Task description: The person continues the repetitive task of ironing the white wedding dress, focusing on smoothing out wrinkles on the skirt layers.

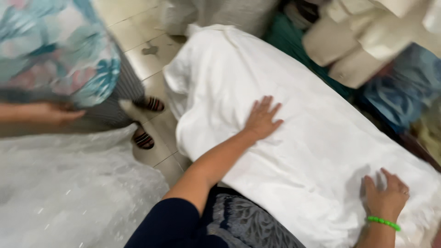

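Soft, lumpy white bundle (294, 138) lying across the lap, over tiled floor (138, 41). Left hand (262, 120) flat on top, fingers spread; right hand (385, 197) pressing its near end, fingers splayed.

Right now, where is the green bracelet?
The green bracelet sits on the right hand wrist, bottom right of the head view, on the white cloth.

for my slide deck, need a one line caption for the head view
Left hand and right hand press flat on a white sheet.
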